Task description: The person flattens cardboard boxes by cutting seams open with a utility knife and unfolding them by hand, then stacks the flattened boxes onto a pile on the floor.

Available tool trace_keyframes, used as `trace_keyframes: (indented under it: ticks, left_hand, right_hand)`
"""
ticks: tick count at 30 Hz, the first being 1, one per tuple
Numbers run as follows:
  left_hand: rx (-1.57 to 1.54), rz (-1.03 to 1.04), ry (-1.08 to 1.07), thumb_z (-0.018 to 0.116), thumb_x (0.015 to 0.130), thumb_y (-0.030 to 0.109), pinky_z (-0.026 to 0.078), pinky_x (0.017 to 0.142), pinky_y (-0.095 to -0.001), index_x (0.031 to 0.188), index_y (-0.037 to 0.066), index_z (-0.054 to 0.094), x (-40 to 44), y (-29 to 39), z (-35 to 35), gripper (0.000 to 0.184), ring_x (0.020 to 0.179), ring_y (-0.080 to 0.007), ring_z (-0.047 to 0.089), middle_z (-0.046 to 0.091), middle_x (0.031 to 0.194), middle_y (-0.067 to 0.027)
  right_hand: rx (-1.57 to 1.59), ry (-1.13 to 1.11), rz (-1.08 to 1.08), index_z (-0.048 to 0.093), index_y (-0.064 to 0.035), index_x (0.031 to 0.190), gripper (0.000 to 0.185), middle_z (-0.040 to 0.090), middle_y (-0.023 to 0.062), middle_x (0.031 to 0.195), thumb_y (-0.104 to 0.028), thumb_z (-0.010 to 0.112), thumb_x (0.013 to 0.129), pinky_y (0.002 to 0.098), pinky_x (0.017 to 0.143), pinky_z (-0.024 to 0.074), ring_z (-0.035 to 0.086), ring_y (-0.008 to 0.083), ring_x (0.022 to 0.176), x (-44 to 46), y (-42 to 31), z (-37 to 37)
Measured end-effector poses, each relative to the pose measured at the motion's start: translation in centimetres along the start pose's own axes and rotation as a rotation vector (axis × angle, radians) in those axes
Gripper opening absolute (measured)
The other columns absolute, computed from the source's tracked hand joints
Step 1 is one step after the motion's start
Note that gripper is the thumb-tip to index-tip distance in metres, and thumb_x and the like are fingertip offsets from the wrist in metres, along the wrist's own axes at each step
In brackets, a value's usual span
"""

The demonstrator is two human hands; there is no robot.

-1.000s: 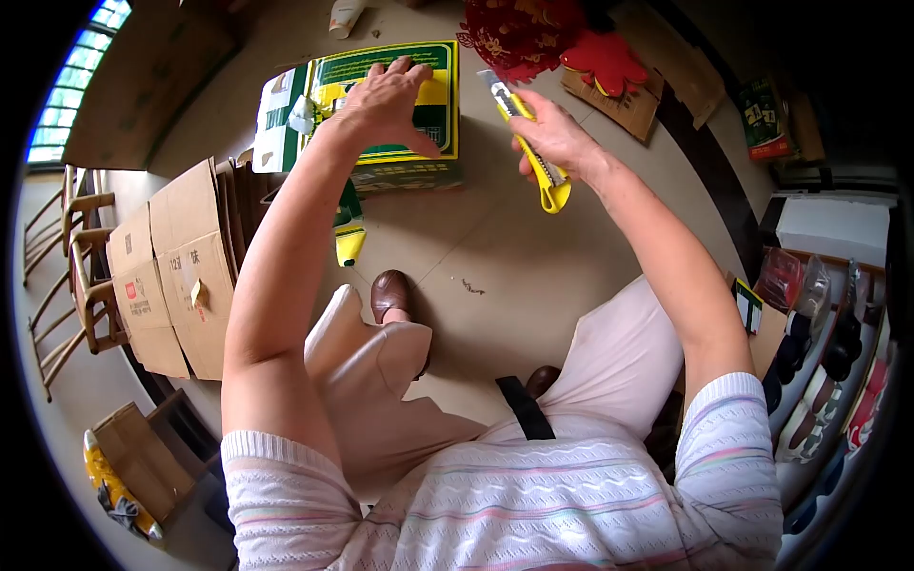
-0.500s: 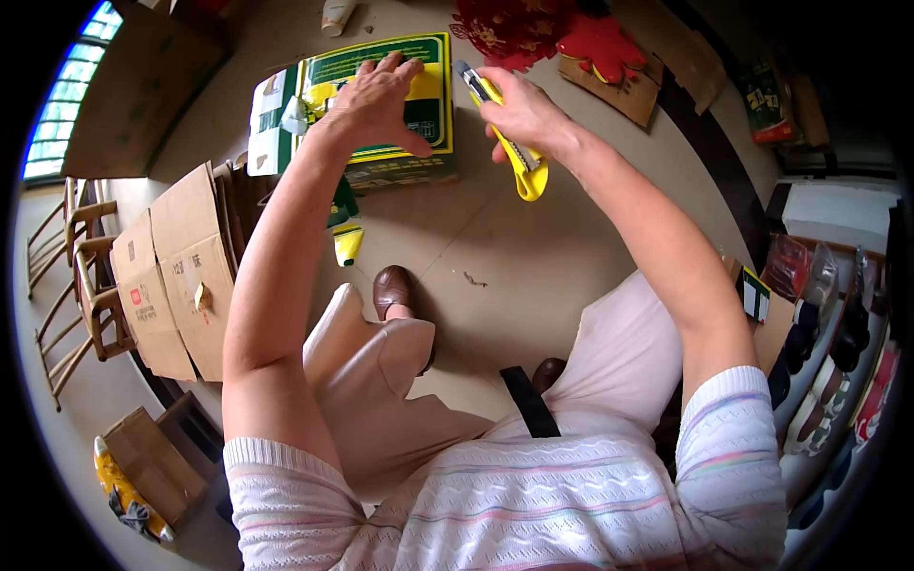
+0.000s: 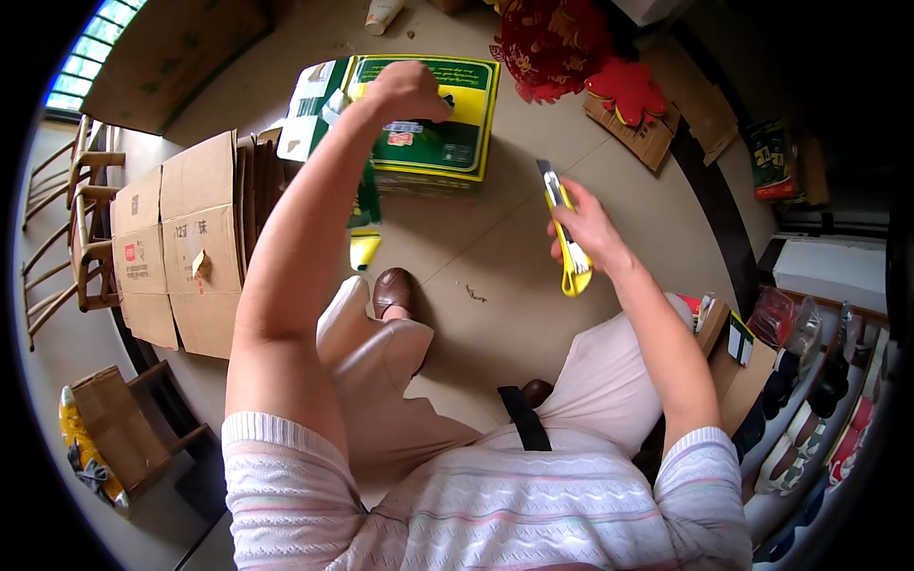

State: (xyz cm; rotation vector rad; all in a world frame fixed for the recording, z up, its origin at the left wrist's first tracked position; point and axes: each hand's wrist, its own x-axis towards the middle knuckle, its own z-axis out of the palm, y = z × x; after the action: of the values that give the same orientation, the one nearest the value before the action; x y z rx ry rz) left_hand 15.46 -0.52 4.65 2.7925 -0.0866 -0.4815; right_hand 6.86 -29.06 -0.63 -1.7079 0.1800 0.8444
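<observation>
My right hand [image 3: 588, 226] is wrapped around a yellow box cutter [image 3: 569, 255], its blade end pointing up and away from me, apart from the box. On the floor ahead is a green and yellow printed cardboard box [image 3: 433, 152] with a white panel at its left end. My left hand [image 3: 409, 90] is closed with curled fingers on the box's top; what is in its grip, if anything, is hidden. A crumpled clear and yellow piece [image 3: 335, 107] lies by my left wrist. Below the box's left end a yellow and green piece [image 3: 364, 249] hangs by my left forearm.
Flattened brown cartons [image 3: 200, 243] lean at left, beside wooden chairs [image 3: 95, 224]. Red decorations [image 3: 624, 90] rest on cardboard at the upper right. A rack of shoes [image 3: 809, 409] stands at right. My brown shoe [image 3: 393, 292] is below the box.
My right hand has drawn the box cutter back toward me, away from the box. My left hand has gone from spread fingers to a closed grip on the box's top. The view has shifted.
</observation>
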Motion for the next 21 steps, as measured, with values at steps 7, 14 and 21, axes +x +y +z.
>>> trace_keyframes:
  ticks: [7,14,21]
  left_hand:
    - [-0.456,-0.087,0.156,0.072,0.066,0.052,0.04,0.063,-0.0286,0.069,0.005,0.067,-1.9,-6.4,-2.6,0.047,0.065,-0.0119,0.054,0.058,0.066,-0.0019]
    - [-0.974,-0.064,0.131,0.08,0.068,0.028,0.045,0.066,-0.027,0.08,0.003,0.07,-1.8,-13.2,-3.1,0.029,0.069,-0.0128,0.06,0.066,0.073,-0.0075]
    - [-1.085,-0.056,0.172,0.08,0.069,0.022,0.045,0.062,-0.0251,0.072,0.004,0.068,-1.3,-13.2,-2.5,0.022,0.066,-0.0112,0.06,0.065,0.069,-0.0051]
  right_hand:
    - [0.109,0.043,0.074,0.024,-0.0077,0.139,0.057,0.054,0.01,0.07,-0.008,0.046,0.086,0.031,0.037,0.0462,0.056,0.0173,0.044,-4.4,2.5,-1.1]
    - [0.111,-0.037,-0.059,0.024,-0.0069,0.139,0.056,0.055,0.0096,0.071,-0.01,0.047,0.088,0.0298,0.039,0.0463,0.055,0.017,0.043,-5.0,-0.5,0.2]
    - [-0.069,-0.082,-0.28,0.033,-0.004,0.135,0.052,0.056,0.0092,0.072,-0.009,0.047,0.085,0.0278,0.045,0.0489,0.056,0.0151,0.044,-2.9,-7.8,3.8]
